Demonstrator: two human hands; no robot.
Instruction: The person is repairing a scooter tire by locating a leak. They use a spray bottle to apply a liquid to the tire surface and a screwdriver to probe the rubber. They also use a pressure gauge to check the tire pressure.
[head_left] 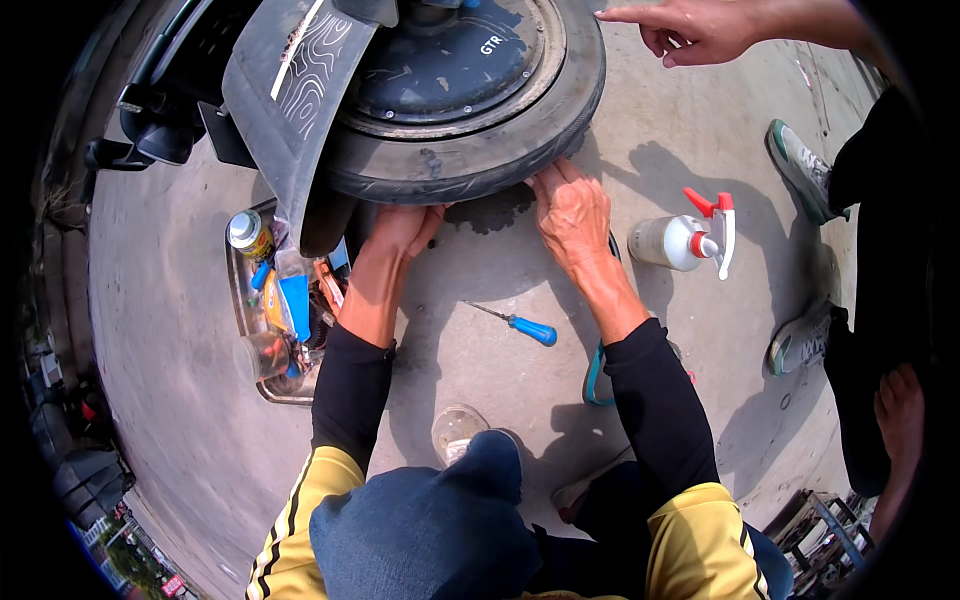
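Note:
A scooter wheel with a worn black tire and a dark round hub cover stands in front of me. My left hand reaches under the tire's near edge and grips it, its fingers mostly hidden beneath the rubber. To the right, my right hand is closed against the same edge with curled fingers; the fingertips are out of sight. Between my forearms a blue-handled screwdriver with a thin shaft lies on the ground. A black fender hangs beside the wheel on the left.
Left of my arm sits a tray with a spray can and assorted tools. A white spray bottle with a red trigger stands at right. Another person's hand points toward the wheel; that person's shoes are at right.

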